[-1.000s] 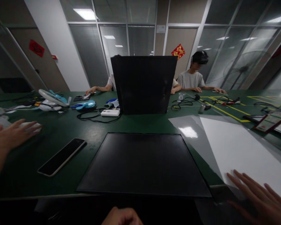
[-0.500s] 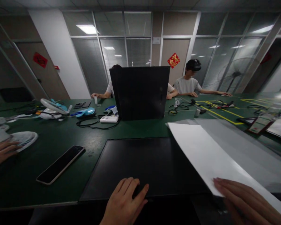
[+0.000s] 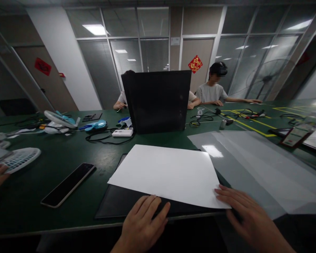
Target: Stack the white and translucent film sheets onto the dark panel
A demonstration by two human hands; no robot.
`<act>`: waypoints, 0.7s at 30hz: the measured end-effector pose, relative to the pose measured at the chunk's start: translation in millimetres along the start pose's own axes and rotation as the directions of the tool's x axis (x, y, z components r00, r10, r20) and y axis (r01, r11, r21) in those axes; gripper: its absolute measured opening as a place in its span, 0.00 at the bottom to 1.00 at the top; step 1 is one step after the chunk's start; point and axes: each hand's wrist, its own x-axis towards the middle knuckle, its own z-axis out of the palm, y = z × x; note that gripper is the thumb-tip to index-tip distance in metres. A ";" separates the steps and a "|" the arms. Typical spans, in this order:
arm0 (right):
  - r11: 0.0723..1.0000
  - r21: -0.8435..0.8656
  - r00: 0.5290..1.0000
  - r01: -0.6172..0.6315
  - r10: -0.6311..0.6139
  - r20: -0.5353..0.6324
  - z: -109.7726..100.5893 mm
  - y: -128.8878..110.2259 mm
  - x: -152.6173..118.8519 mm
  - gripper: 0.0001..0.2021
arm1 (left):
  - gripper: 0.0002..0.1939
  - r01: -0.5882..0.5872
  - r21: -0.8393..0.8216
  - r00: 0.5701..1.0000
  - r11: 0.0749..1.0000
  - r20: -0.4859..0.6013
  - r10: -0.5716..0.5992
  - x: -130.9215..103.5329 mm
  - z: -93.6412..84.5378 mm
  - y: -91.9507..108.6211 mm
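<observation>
One white sheet (image 3: 167,174) lies askew over the black board (image 3: 116,203); left hand (image 3: 142,225) flat on board, right hand (image 3: 242,214) pinning its corner, squaring remains.

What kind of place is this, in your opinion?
Probably an office used as a shared workroom. Glass partition walls stand behind, a long green table carries cables and devices, and other people sit working across it.
</observation>
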 end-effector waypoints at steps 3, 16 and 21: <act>0.997 0.073 0.999 -0.008 0.005 0.044 -4.1 6.6 -1.8 0.20 | 0.19 0.034 0.031 0.999 0.999 0.036 -0.035 5.7 -2.7 0.5; 0.989 -0.069 0.985 -0.132 0.139 0.103 -9.9 46.7 -22.9 0.27 | 0.18 -0.003 0.058 0.989 0.998 0.150 -0.006 8.3 -6.0 -1.6; 0.924 -0.214 0.940 -0.318 0.337 0.054 -13.3 90.4 -71.8 0.40 | 0.19 -0.031 0.053 0.983 0.998 0.183 0.021 9.2 -8.6 -2.4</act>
